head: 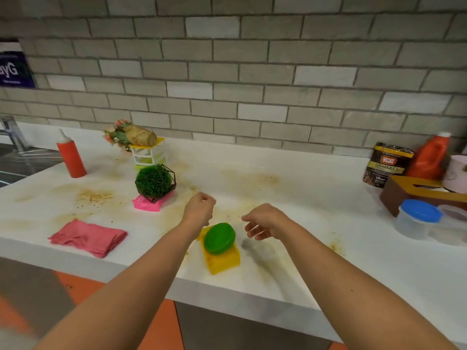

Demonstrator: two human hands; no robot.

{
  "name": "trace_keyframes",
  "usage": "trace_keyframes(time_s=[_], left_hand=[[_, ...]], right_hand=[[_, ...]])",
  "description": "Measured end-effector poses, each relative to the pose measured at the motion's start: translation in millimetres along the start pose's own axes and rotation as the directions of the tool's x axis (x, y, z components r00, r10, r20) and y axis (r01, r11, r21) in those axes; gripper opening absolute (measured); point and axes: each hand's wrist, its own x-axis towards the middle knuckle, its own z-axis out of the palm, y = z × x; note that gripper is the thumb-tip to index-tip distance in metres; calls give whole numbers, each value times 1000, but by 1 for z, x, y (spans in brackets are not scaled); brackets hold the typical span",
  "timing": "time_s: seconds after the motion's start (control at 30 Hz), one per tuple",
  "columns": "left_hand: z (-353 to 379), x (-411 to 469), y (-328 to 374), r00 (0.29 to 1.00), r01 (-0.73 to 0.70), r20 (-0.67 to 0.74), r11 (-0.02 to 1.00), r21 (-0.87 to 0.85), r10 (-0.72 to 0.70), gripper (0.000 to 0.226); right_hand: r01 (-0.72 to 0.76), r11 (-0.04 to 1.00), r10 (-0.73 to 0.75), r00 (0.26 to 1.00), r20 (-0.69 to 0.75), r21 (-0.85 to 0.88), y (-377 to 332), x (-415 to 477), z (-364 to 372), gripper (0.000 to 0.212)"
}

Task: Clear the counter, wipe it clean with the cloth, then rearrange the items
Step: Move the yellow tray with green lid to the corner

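A white counter (290, 213) carries brown stains and crumbs. A folded pink cloth (88, 237) lies near the front left edge. A green round lid (219, 238) sits on a yellow tray (222, 261) near the front edge. My left hand (199, 210) hovers just behind and left of the lid, fingers curled, holding nothing. My right hand (265, 222) hangs to the lid's right with loosely bent fingers, empty. Further back stand a green plant ball (154, 181) on a pink block (151, 202), a small drawer stand (149, 154) topped with a flower bundle (134, 135), and a red squeeze bottle (72, 157).
At the right stand a granules packet (385, 164), an orange bottle (429, 157), a brown tissue box (414, 193) and a blue-lidded tub (417, 218). A sink (17, 160) lies at the far left. The grey brick wall runs behind.
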Motion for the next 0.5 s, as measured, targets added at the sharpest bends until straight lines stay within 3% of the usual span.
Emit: trace_keyframes(time_s=[0.2, 0.37, 0.5], left_hand=[[-18, -4, -33, 974, 91, 149, 898, 431, -171, 4], [-15, -7, -41, 941, 126, 187, 804, 581, -282, 19], [-11, -11, -43, 920, 107, 237, 784, 611, -311, 23]], right_hand=[[-48, 950, 47, 999, -13, -309, 15, 0, 33, 29], [-71, 907, 63, 997, -33, -416, 24, 2, 49, 29], [-70, 896, 52, 997, -53, -439, 28, 6, 52, 21]])
